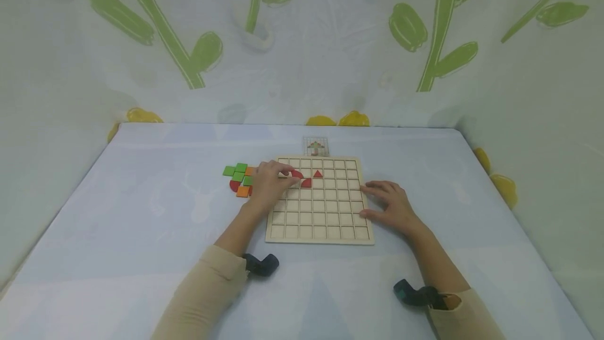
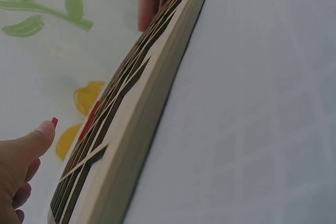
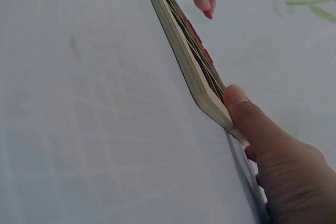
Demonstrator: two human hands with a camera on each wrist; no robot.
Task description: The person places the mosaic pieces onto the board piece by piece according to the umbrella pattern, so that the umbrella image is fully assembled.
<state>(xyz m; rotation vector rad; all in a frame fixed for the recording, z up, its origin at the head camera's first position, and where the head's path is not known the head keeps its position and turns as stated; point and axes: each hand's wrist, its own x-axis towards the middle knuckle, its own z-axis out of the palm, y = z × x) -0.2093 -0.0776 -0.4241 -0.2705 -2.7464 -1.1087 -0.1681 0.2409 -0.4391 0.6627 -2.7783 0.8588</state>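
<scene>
Pale wooden grid board (image 1: 319, 206) lies flat on the white tabletop (image 1: 141, 214), roughly midway between its left and right edges and short of its far edge, as I follow remotely. Over the board's left side, the bare left hand (image 1: 270, 181) pinches a small red piece (image 2: 54, 122) whose outline I cannot tell. The bare right hand (image 1: 388, 204) rests spread fingertips on the board's right rim, gripping no piece.

A flat red triangle (image 1: 317, 174) and a red piece with one curved side (image 1: 306, 183) sit in cells toward the board's far edge; a second curved red piece (image 1: 297, 174) shows just beside the left hand's fingertips. I judge the step to be seating the pinched piece. Done well, I believe, it means squaring any straight side to the ridges before lowering, landing flat, and releasing without nudging neighbours, the right hand bracing lightly. I would check the angle against the small printed card (image 1: 315, 146) just beyond the board's far edge, its details too small for me to read.
</scene>
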